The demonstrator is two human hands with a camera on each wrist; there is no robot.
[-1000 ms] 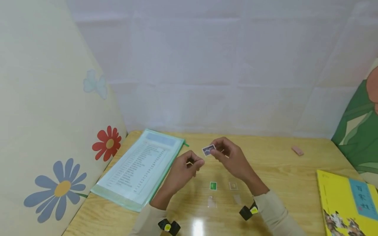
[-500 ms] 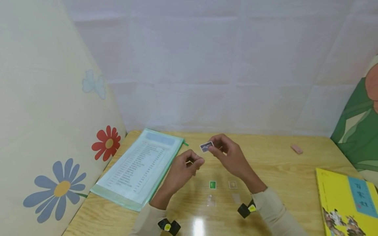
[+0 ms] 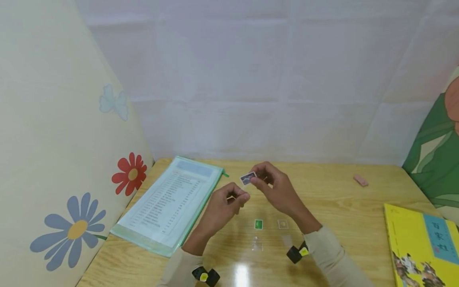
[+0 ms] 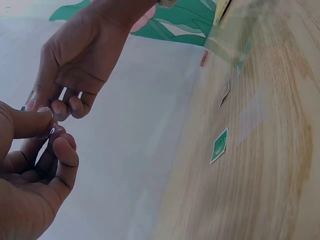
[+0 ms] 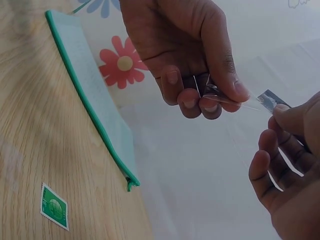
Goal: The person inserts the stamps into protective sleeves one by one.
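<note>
My right hand (image 3: 281, 195) pinches a small dark stamp (image 3: 247, 179) with a white border between thumb and fingers, above the table. Just left of it, my left hand (image 3: 219, 209) grips a small clear plastic sleeve (image 5: 227, 99) between thumb and curled fingers. In the right wrist view the sleeve's edge reaches close to the stamp; whether they touch, I cannot tell. Below the hands a green stamp (image 3: 258, 224) lies on the wood, with a pale stamp (image 3: 282, 224) to its right. Nearer the front lies a clear sleeve (image 3: 257, 243).
A teal-edged document folder (image 3: 166, 205) with a printed sheet lies at the left. On the right are a yellow book (image 3: 408, 235) and a small pink eraser-like block (image 3: 360, 180). White cloth (image 3: 251, 87) hangs behind the wooden table (image 3: 344, 207).
My right hand has shifted slightly left and up with the dark stamp, bringing it closer to the left hand. The left hand stays almost in place. Things on the table lie as before.
</note>
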